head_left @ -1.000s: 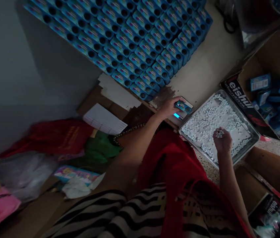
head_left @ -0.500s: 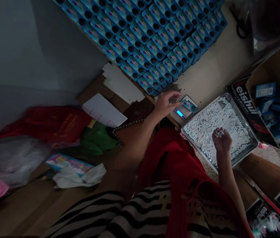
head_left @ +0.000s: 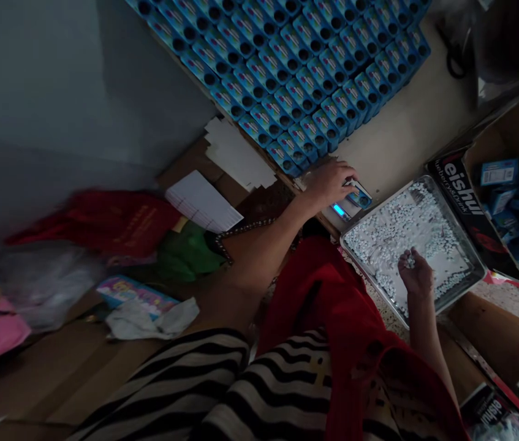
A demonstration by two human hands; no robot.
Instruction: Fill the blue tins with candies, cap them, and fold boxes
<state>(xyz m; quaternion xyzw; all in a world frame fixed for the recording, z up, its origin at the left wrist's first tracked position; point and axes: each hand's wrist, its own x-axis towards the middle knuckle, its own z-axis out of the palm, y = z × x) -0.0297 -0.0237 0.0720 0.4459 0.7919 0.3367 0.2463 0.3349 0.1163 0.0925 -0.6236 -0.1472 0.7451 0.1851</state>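
Note:
My left hand reaches out over a small pocket scale with a lit blue display, its fingers curled down on a small blue box that stands on the scale. My right hand hovers palm-up over a metal tray full of small white pellets, cupped around a little heap of white pellets. Beyond the scale stands a big block of upright blue boxes with round holes in their tops.
A cardboard carton with loose blue boxes sits at the right. White card sheets, a red bag, green cloth, a colourful packet and crumpled paper lie at left. My red and striped clothing fills the foreground.
My left hand let go of the blue box on the scale, lifted off to the left, then came back down onto it. My right hand stayed cupped over the tray.

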